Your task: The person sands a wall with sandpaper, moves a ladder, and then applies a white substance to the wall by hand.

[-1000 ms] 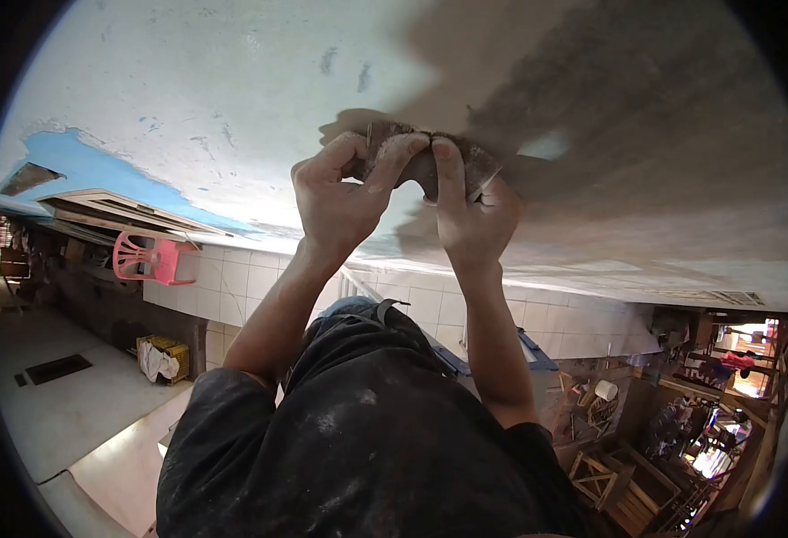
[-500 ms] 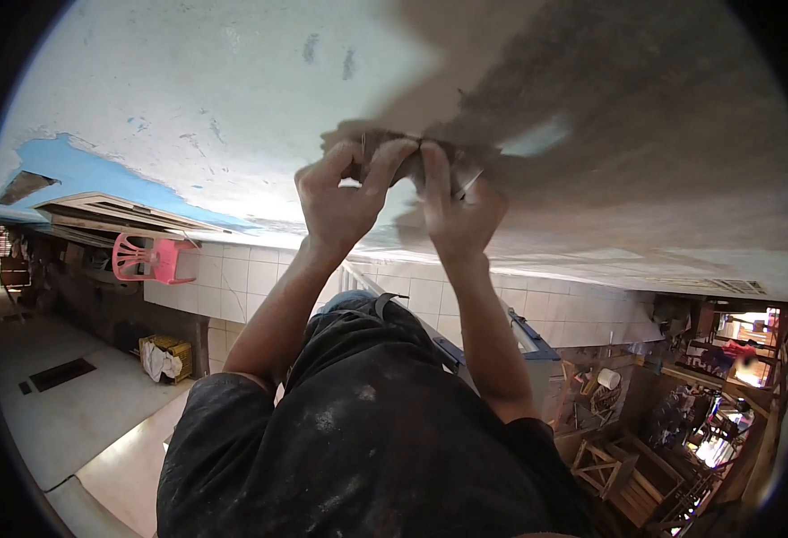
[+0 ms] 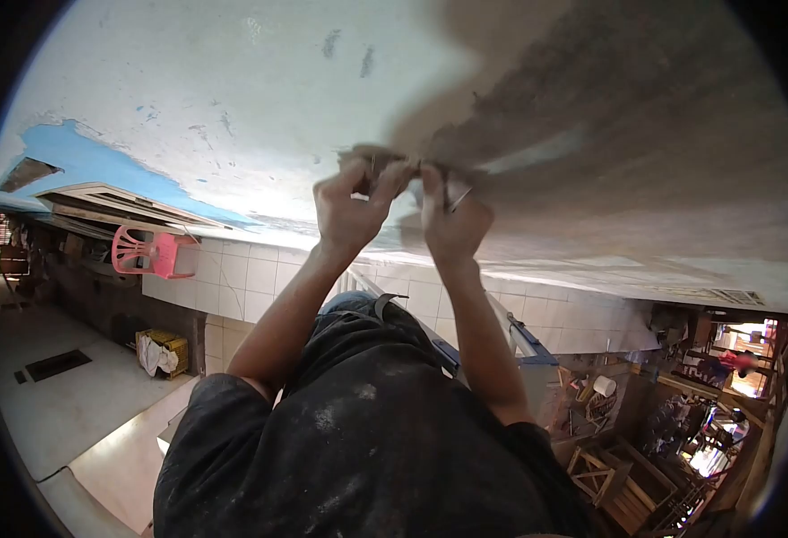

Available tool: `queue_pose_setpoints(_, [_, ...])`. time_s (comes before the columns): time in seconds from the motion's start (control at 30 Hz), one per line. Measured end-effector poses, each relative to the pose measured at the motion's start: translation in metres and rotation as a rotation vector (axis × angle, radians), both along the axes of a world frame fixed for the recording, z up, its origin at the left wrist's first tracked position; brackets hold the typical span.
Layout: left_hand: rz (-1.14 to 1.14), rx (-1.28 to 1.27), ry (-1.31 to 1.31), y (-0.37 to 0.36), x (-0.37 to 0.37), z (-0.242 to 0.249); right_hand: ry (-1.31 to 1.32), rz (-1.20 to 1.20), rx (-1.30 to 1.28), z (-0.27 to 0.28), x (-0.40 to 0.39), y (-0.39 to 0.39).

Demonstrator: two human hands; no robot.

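Both my hands are raised against a wall [image 3: 259,99] of pale, patchy plaster with a wide dark grey area at the right. My left hand [image 3: 354,202] has its fingers bent and pressed around a dark, thin piece lying along the wall. Close beside it, my right hand [image 3: 455,220] pinches the same piece, and a light edge or flap shows by its fingers. Blur and the fingers hide most of the piece, so its kind is unclear. The fingertips of the two hands nearly meet.
A pink plastic chair [image 3: 155,252] stands at the left under a blue painted patch [image 3: 98,166]. Below me are blue-and-white metal rails [image 3: 527,341]. A yellow crate [image 3: 163,352] sits on the lower left floor, and wooden furniture [image 3: 627,484] is at the lower right.
Both hands have moved slightly down in the view and closer together, still at the dark piece. The wall's marks have shifted a little down and right.
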State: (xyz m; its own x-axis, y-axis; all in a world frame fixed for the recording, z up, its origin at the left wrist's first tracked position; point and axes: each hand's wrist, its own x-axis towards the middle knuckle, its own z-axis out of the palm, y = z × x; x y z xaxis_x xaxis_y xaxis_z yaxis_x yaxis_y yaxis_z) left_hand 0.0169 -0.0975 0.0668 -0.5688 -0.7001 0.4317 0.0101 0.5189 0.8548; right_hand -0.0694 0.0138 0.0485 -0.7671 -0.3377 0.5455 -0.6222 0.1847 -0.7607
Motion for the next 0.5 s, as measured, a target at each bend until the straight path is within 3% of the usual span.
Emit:
queue_pose_setpoints(0.13, [0.017,-0.090,-0.052,0.004,0.004,-0.014,0.082,-0.027,0.090,-0.017,0.000,0.002])
queue_pose_setpoints(0.23, [-0.009,-0.006,0.125,0.004,-0.005,0.007,0.120,-0.049,0.055,0.020,0.000,0.000])
queue_pose_setpoints(0.27, [0.049,-0.177,0.049,0.003,-0.002,0.022,0.083,-0.025,0.006,0.029,0.003,0.002])
queue_pose_setpoints(0.33, [0.012,-0.062,0.071,0.000,-0.004,0.026,0.018,0.024,-0.108,0.041,-0.001,-0.003])
queue_pose_setpoints(0.43, [-0.003,-0.045,0.036,-0.001,-0.003,-0.003,-0.003,-0.046,0.119,0.009,-0.001,0.002])
queue_pose_setpoints(0.5, [-0.045,0.006,0.026,-0.001,-0.003,-0.039,0.027,-0.031,0.078,-0.036,-0.005,0.003])
